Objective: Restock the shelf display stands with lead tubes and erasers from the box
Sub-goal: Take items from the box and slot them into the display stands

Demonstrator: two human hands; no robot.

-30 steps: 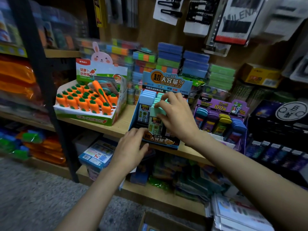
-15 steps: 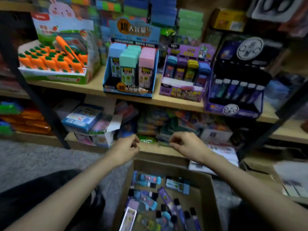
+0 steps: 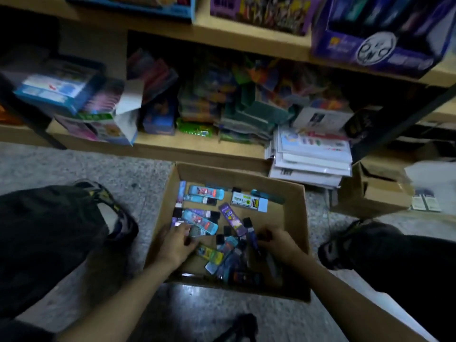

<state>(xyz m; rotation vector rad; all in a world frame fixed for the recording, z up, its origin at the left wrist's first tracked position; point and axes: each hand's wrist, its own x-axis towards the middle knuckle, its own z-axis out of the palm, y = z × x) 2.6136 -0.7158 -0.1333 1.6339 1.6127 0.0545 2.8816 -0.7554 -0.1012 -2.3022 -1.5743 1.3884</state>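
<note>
Down on the floor, the cardboard box sits between the person's knees, with lead tubes scattered loose inside. Both hands are in it: the left hand and the right hand curl among the tubes, but blur hides whether either grips one.

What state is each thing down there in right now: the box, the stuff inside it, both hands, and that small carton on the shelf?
Box: open, on the floor, partly filled.
Lead tubes: loose, jumbled, lying flat in the box.
White eraser: lying flat near the box's far wall.
Left hand: inside the box, fingers on the tubes; grip unclear.
Right hand: inside the box, fingers curled among tubes; grip unclear.
Shelf carton: flap open.
</note>
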